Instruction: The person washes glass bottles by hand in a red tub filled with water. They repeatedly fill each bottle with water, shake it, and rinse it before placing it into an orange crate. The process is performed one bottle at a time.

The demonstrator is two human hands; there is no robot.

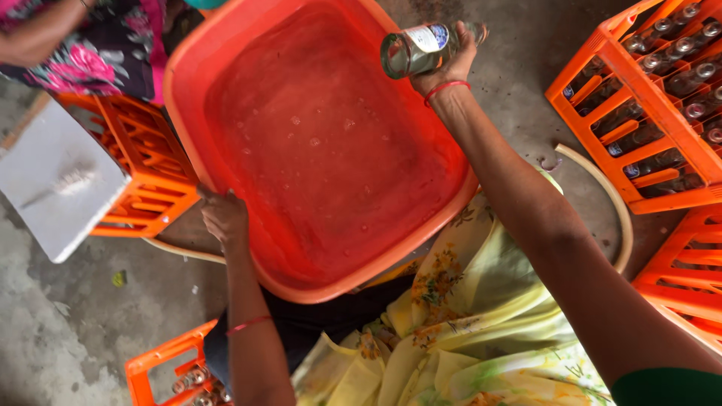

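The right hand (pixel 451 66) had its fingers closed around a clear glass bottle (pixel 417 49), held sideways above the far rim of an orange tub (pixel 226 45) of water. The left hand (pixel 224 218) gripped the tub's near-left rim, fingers curled over it. Beyond the right hand stood an orange crate (pixel 594 98) of bottles; a pale hose (pixel 613 203) lay beside it.
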